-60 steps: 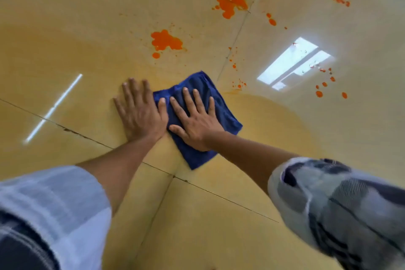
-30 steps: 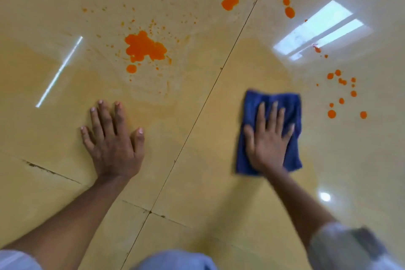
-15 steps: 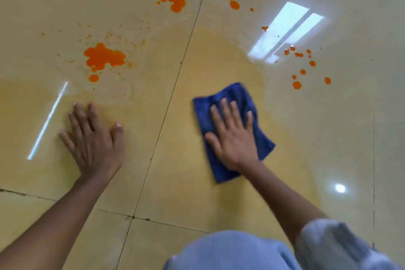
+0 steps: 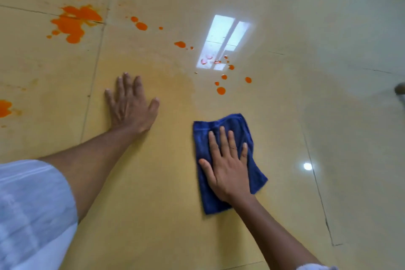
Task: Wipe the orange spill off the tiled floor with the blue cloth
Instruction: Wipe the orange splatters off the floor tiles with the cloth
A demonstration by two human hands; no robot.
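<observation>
The blue cloth (image 4: 228,160) lies folded flat on the tiled floor (image 4: 328,116), on a yellowish smeared stretch, with a scatter of orange drops (image 4: 221,90) just ahead of it and well apart from the big orange splash (image 4: 74,24) at far left. It looks soft, light and limp — towel-like, likely to bunch or slide from under the palm on such a glossy tile. So I judge it best worked with a flat palm over its middle, or gathered at the near edge if it must be lifted.

The right hand (image 4: 228,166) rests on the cloth, fingers straight and slightly spread, palm down, pressing rather than pinching; the forearm reaches in from lower right. The left hand (image 4: 130,105) lies flat on bare floor beside it, fingers spread and thumb out, holding nothing — it looks like a prop for the body's weight. A pale sleeve (image 4: 32,215) shows at lower left.
</observation>
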